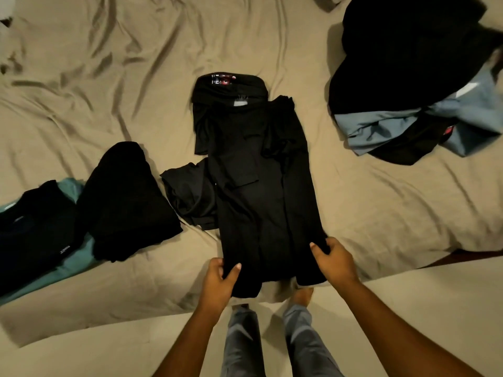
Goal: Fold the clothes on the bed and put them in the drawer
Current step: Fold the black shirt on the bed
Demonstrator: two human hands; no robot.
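1. We see a black garment (261, 186) lying lengthwise as a narrow strip in the middle of the bed (109, 77).
2. The left hand (220, 278) pinches its near-left corner, fingers (216, 265) curled round the cloth.
3. The right hand (333, 261) grips its near-right edge.
4. We note a folded black pile (128, 202) to the left and a loose heap (408, 77) far right.

Pale beige floor (449, 295) in the foreground; at far right a dark reddish strip (479, 256), perhaps wood.
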